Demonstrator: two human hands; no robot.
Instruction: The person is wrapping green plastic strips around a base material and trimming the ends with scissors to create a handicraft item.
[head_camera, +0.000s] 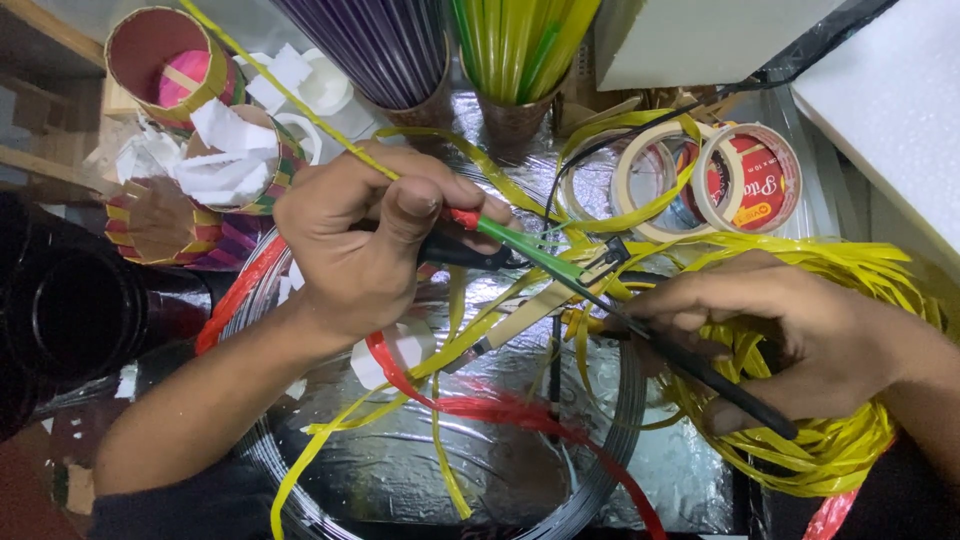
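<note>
My left hand (365, 245) pinches a thin green-wrapped stick (530, 250) with a red end at my fingertips. A yellow plastic strip (280, 85) runs from that grip up to the far left. My right hand (790, 330) grips a long black tool (715, 378). The tool's tip reaches the far end of the green stick near the middle. A loose heap of yellow strips (850, 450) lies under and around my right hand. A red strip (500, 410) curves across the foil-covered surface (470, 470) below both hands.
Two tape rolls (650, 180) (750, 180) lie at the back right. Woven striped cups (165, 60) with white scraps stand at the back left, and cups of purple (385, 45) and green (515, 40) strips behind. A wire coil (605, 450) rings the foil. A black cylinder (70, 320) sits left.
</note>
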